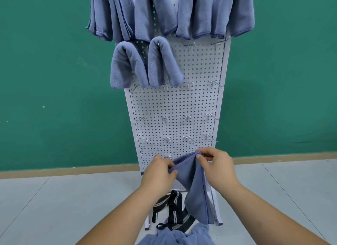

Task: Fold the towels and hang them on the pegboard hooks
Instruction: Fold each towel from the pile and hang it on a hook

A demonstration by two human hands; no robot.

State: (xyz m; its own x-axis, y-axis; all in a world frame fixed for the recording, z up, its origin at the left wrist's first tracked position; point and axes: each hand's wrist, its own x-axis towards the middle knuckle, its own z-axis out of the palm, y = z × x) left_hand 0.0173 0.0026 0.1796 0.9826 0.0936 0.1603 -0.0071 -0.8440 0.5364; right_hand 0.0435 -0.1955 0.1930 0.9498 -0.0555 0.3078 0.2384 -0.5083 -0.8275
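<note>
Left hand (159, 171) and right hand (218, 167) are close together, each pinching the top edge of one blue towel (197, 188). I hold it by the edge so the rest hangs free and the layers line up under their own weight. It looks doubled over already; can't tell how many layers. It hangs in front of the bottom of the pegboard (175, 102), off the floor. Top row carries towels across its width. Second row has two folded towels (127, 66) draped over hooks on the left. My guess for the target: the free hook (189, 47) just right of them. Spare towels (173, 235) sit bunched below my hands, in reach, beside a striped strap (175, 210).
</note>
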